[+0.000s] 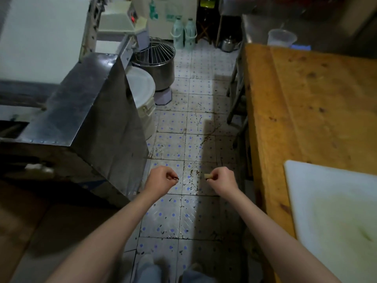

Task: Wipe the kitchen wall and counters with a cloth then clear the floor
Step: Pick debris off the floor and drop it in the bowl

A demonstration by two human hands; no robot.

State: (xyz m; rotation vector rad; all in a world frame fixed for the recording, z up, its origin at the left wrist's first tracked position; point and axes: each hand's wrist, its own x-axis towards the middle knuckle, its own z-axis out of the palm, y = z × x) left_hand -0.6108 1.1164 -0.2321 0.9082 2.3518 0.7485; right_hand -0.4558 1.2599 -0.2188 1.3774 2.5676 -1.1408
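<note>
Floor (193, 123) debris is held in both hands: the right hand (221, 179) is curled into a loose fist with thumb and forefinger pinched shut on a small pale scrap (207, 176), which protrudes from the fingertips toward the left; the left hand (160, 179) is likewise curled, thumb and forefinger closed narrow on a small dark fragment (175, 177), too small to identify. Both hands are held knuckles-up, at equal height, apart from each other, above the tiled floor and clear of it. Both forearms are bare and extend forward from the lower corners of the view, converging toward the centre of the aisle. The floor consists of pale tiles with blue dots, marked with dark specks and stains, most densely between and beyond the hands. Along the left edge of the aisle stands a steel machine housing (87, 111), with a white lidded bucket (142, 92) behind its far corner and a mixer bowl with a wire guard (156, 62) beyond that. Along the right edge runs a wooden worktop (310, 107), with a white cutting board (334, 211) at its near right corner and a clear plastic container (281, 37) just past its far edge. Two pale jugs (184, 33) stand at the far end of the floor.
</note>
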